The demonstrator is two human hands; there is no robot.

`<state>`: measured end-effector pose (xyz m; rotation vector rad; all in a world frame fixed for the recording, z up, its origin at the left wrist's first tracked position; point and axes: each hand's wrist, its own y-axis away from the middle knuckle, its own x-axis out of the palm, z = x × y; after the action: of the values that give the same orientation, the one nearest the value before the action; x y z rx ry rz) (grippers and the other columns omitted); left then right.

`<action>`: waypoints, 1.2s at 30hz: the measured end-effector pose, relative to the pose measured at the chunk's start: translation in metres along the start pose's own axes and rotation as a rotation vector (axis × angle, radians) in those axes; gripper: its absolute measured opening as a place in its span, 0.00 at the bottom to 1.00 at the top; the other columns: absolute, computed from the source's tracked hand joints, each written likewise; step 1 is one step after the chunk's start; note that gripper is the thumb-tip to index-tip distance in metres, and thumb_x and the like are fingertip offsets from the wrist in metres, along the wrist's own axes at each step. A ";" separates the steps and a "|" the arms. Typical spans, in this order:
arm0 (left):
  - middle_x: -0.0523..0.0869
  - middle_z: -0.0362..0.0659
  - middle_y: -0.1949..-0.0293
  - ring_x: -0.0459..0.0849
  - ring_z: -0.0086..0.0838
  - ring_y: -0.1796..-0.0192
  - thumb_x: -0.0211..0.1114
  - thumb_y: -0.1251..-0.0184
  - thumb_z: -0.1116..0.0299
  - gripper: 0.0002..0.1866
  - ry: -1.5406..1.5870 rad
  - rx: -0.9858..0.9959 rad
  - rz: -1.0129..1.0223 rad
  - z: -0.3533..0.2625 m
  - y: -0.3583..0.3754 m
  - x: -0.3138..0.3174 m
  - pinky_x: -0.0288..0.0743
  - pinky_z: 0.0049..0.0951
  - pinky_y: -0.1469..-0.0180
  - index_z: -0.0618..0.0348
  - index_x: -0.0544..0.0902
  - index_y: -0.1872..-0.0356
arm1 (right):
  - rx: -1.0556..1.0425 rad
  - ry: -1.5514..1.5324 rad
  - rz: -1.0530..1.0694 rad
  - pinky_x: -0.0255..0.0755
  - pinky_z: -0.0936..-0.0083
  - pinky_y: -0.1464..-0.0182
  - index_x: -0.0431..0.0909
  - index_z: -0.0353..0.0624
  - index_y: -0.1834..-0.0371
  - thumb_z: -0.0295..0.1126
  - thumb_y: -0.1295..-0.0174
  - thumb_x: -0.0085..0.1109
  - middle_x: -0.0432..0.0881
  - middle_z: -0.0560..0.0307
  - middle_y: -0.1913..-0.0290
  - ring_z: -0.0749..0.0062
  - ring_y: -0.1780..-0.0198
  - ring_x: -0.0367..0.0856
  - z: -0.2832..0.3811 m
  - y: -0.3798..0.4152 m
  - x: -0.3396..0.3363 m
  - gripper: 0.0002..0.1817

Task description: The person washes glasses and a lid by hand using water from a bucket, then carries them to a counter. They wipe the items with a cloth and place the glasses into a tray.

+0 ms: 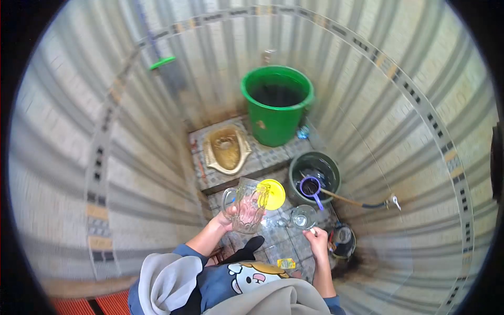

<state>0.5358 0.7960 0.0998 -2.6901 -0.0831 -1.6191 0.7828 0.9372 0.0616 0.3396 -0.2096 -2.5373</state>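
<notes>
Above the tiled floor, a glass mug is held in the left hand, near the yellow dish; the right hand grips another glass. The yellow packet on the near floor has print too small to read.

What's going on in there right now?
A person is handling clear glassware over a tiled floor. The left hand holds a large glass mug; the right hand seems to grip a smaller glass vessel. A yellow round item shows partly behind the mug. Beyond the right hand, a purple dipper sits at a dark tub, with a big green bucket farther back.
</notes>
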 end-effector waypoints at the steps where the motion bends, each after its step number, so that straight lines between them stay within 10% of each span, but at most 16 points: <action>1: 0.71 0.48 0.49 0.73 0.39 0.49 0.71 0.65 0.52 0.48 -0.049 0.007 -0.019 -0.004 0.018 0.003 0.66 0.38 0.44 0.56 0.57 0.40 | -0.027 0.015 0.055 0.51 0.84 0.80 0.65 0.42 0.90 0.26 0.55 0.58 0.63 0.73 0.87 0.88 0.82 0.57 0.004 0.002 0.002 0.13; 14: 0.69 0.60 0.51 0.72 0.45 0.49 0.66 0.62 0.60 0.48 -0.106 0.530 -0.204 0.095 0.272 0.093 0.61 0.42 0.41 0.62 0.50 0.38 | -0.155 0.416 0.930 0.53 0.82 0.82 0.69 0.40 0.90 0.30 0.59 0.59 0.63 0.70 0.89 0.88 0.84 0.59 0.007 0.046 0.095 0.11; 21: 0.72 0.55 0.52 0.74 0.40 0.50 0.69 0.62 0.55 0.47 -0.088 0.970 -0.341 0.130 0.365 0.121 0.66 0.36 0.45 0.60 0.55 0.40 | -0.402 0.717 1.392 0.51 0.79 0.84 0.56 0.44 0.94 0.43 0.62 0.69 0.59 0.68 0.92 0.83 0.86 0.54 0.034 0.139 0.199 0.28; 24: 0.71 0.56 0.50 0.72 0.43 0.48 0.68 0.62 0.55 0.47 -0.075 1.176 -0.455 0.141 0.411 0.128 0.64 0.40 0.44 0.60 0.55 0.40 | -0.414 0.665 1.541 0.45 0.83 0.84 0.54 0.48 0.94 0.34 0.60 0.70 0.58 0.74 0.90 0.89 0.84 0.51 0.035 0.197 0.252 0.26; 30: 0.66 0.58 0.46 0.72 0.54 0.50 0.68 0.60 0.55 0.48 0.030 1.464 -0.599 0.180 0.518 0.119 0.61 0.57 0.47 0.63 0.52 0.39 | -0.365 0.497 1.673 0.50 0.78 0.84 0.57 0.45 0.95 0.46 0.59 0.67 0.59 0.69 0.93 0.84 0.86 0.54 0.019 0.305 0.365 0.28; 36: 0.73 0.61 0.53 0.77 0.45 0.53 0.68 0.59 0.49 0.45 0.070 1.413 -0.604 0.205 0.595 0.077 0.72 0.41 0.51 0.65 0.58 0.43 | -0.343 0.485 1.593 0.50 0.83 0.84 0.65 0.45 0.90 0.39 0.53 0.65 0.63 0.73 0.89 0.89 0.85 0.55 0.037 0.368 0.438 0.20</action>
<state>0.7797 0.2110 0.0881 -1.4912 -1.4681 -0.9601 0.6083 0.3921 0.0923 0.3922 0.1312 -0.8534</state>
